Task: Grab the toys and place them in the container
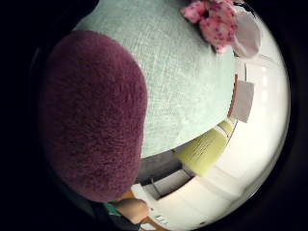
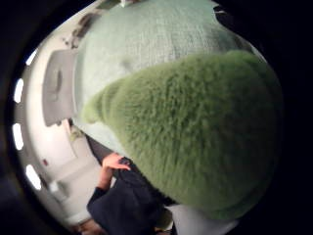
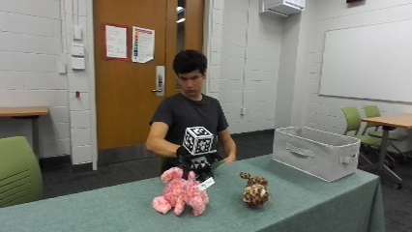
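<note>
Your gloved right hand [image 3: 195, 163] sits behind the pink plush toy [image 3: 181, 192] on the counter [image 3: 309, 203], its grip state hidden; it looks light and squashy, so pinch its body for the grey fabric container [image 3: 315, 152].

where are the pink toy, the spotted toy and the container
pink toy [image 3: 181, 195], outside view, its body
spotted toy [image 3: 256, 192], outside view, its body
container [image 3: 313, 155], outside view, its front wall

A green-clothed table [image 3: 309, 203] carries a pink plush [image 3: 180, 195], spotted plush [image 3: 256, 191] and grey container [image 3: 315, 152].
</note>
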